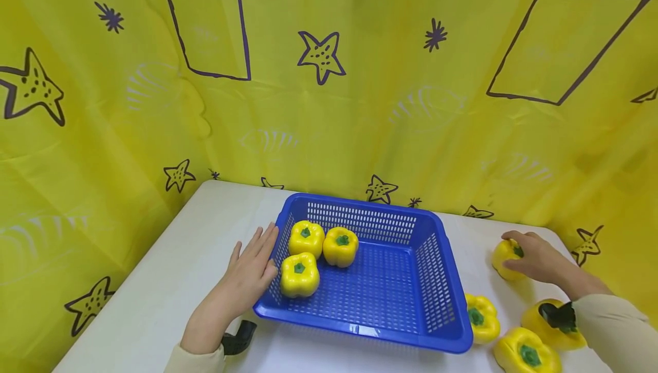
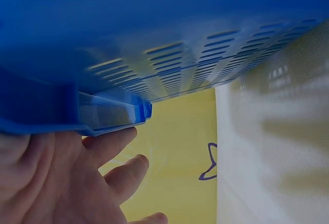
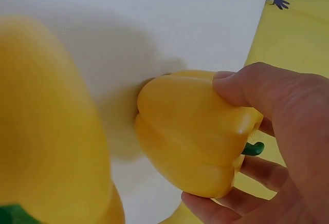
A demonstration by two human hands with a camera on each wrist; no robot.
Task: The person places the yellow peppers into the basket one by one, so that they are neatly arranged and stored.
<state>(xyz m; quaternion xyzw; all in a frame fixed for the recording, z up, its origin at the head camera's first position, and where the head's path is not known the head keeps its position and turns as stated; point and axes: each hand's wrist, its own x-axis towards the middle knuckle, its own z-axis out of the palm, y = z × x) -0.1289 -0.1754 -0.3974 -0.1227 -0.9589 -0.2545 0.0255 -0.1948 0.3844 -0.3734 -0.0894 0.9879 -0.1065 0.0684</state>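
Observation:
A blue perforated basket (image 1: 390, 293) rests on the white table with three yellow bell peppers (image 1: 300, 275) at its left end. My left hand (image 1: 247, 276) lies along the basket's left rim, its fingers extended and touching it. In the left wrist view, fingers (image 2: 123, 180) spread beside the basket's underside rim. Over at the right, my right hand (image 1: 540, 256) grips a yellow bell pepper (image 1: 500, 260) with a green stem. The right wrist view shows thumb and fingers around that bell pepper (image 3: 190, 131), close to the tabletop; whether it touches the table I cannot tell.
Right of the basket lie three more yellow bell peppers (image 1: 526, 353), below my right forearm; one is partly covered by the black wrist strap (image 1: 557, 316). A yellow curtain (image 1: 360, 121) with starfish drawings hangs behind the white table (image 1: 169, 281).

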